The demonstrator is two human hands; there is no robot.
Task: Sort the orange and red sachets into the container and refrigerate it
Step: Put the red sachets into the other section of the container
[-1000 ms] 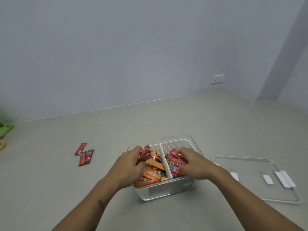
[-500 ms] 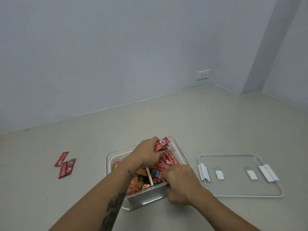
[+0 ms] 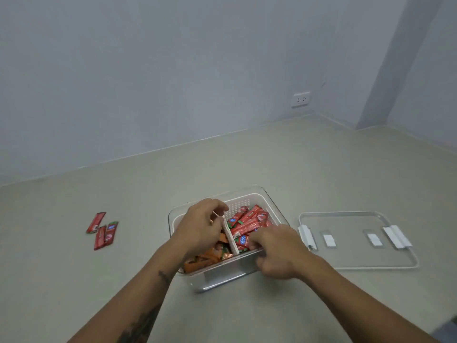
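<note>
Fingers of the left hand [image 3: 200, 226] are curled over the container's [image 3: 217, 280] left compartment, index tip and thumb at the top of the white divider [image 3: 231, 235]; can't tell whether they pinch it or just touch. Right hand [image 3: 277, 251] sits at the container's near-right corner w/ fingers bent down onto the red sachets [image 3: 247, 222], thumb outside the wall; whether any sachet is actually pinched is hidden.

Container stands on the floor [image 3: 296, 169], centre of view. Orange sachets [image 3: 205, 258] fill the left compartment, red ones the right, divider between. Clear lid [image 3: 356, 240] lies flat on the floor just right of the container, close but apart. Three loose red sachets [image 3: 102, 230] lie on the floor well left of it.

Vs 0.5 s ago: left hand then held a red sachet up over the far rim; now no sachet shows in it and it's lower, at the divider. Right hand was at the near wall, fingers curled into the red side; now it's a bit further right, at the corner. Loose sachets and lid unchanged on the floor. Vs 1 s ago, both hands were deep in the piles.
</note>
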